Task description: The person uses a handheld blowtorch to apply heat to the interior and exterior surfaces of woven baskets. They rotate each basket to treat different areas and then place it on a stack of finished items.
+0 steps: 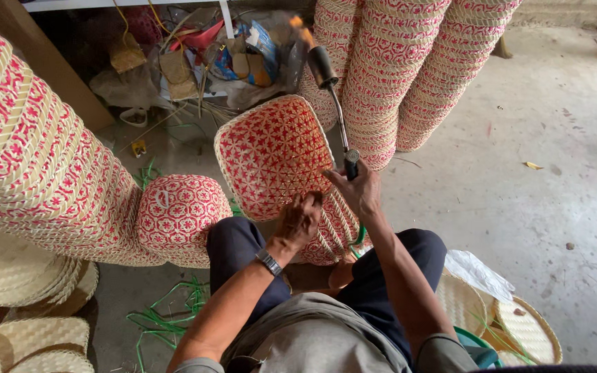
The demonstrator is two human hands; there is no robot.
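My left-hand fingers (307, 207) clamp the basket (274, 155) rim, tilting its red-patterned inside toward me on my knees; my right hand (359, 192) grips the torch (333, 103), flame aimed past the far rim between basket stacks (409, 69).

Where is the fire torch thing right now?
In the head view, the gas torch is up in the middle, held by the right hand. Its flaming tip sits just right of the red and cream woven basket that the left hand steadies.

Matt woven-straw basket (274, 155) (red-patterned), a metal torch (336, 114) with blackened nozzle, rough grey concrete floor (519, 173).
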